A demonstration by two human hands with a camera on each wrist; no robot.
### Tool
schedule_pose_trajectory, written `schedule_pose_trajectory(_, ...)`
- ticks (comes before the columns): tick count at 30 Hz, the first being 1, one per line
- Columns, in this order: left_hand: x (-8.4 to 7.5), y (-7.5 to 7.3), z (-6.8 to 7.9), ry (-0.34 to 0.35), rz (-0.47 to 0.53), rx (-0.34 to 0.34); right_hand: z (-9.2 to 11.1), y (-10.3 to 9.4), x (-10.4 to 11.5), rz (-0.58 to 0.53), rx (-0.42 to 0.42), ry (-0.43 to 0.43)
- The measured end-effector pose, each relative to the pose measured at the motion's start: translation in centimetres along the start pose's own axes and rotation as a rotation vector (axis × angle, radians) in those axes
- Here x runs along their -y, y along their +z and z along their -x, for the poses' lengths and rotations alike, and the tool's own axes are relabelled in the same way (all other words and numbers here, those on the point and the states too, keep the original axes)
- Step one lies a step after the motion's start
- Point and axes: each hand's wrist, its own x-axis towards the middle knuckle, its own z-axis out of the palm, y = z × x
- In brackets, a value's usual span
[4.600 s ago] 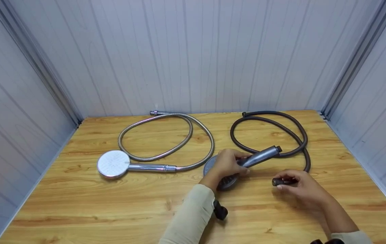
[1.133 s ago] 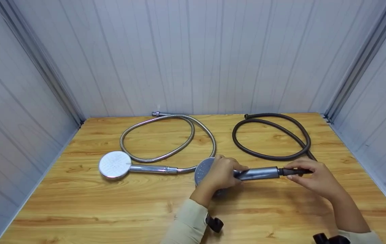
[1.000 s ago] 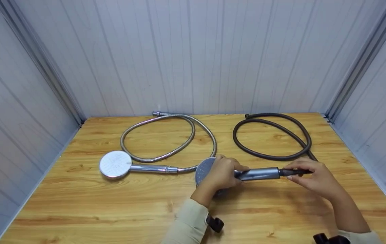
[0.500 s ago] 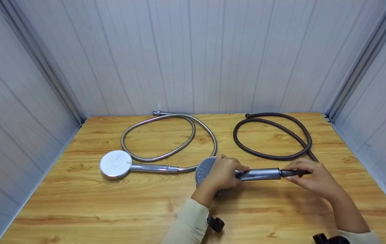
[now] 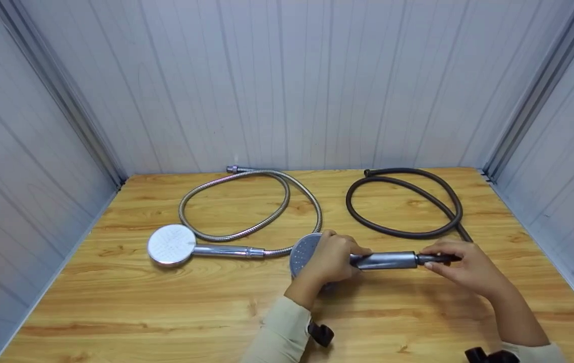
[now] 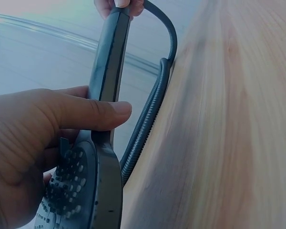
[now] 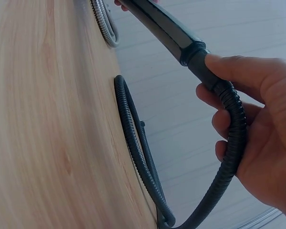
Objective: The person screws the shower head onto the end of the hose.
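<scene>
My left hand (image 5: 331,258) grips the grey shower head (image 5: 303,256) at its neck, thumb across the handle in the left wrist view. The handle (image 5: 389,260) points right, held above the table. My right hand (image 5: 466,262) pinches the end fitting (image 7: 203,70) of a black shower hose (image 5: 402,234) between thumb and fingers. That fitting meets the handle's end in line, with a narrow dark collar showing between them in the right wrist view. From the fingers the hose bends down to its loop on the table.
A chrome shower head (image 5: 171,245) lies at the left, joined to a looped metal hose (image 5: 319,212) that passes behind the grey head. Pale panel walls (image 5: 297,91) enclose the wooden table (image 5: 166,312) at the back and both sides.
Some seconds ago the hose fitting was apart from the handle; now it meets the handle's end. The handle has swung level. Over the last second, only my right fingers shift slightly at the fitting.
</scene>
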Motion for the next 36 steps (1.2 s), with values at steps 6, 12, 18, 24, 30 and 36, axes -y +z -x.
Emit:
schedule_pose_trajectory(6,-0.13,-0.1,-0.06,-0.009,-0.006,0.015,0.1,-0.32,-0.17,-0.008,0.042,0.024)
schedule_pose_trajectory(12,-0.19,-0.02,-0.11,-0.011,-0.027,0.025,0.09,-0.44,-0.19,-0.004,0.073,0.042)
schedule_pose_trajectory(18,-0.09,0.05,-0.06,-0.023,-0.057,0.036,-0.02,-0.41,-0.1,0.059,0.107,0.057)
schedule_pose_trajectory(24,0.07,0.15,0.06,0.012,-0.081,-0.001,-0.04,-0.18,-0.13,0.078,0.073,0.055)
schedule_pose_trajectory(30,0.24,0.12,0.08,0.025,-0.081,-0.013,-0.05,-0.16,-0.24,0.063,0.036,0.014)
schedule_pose_trajectory(36,0.21,0.06,0.03,0.021,-0.088,-0.01,-0.06,-0.19,-0.15,0.054,0.022,-0.026)
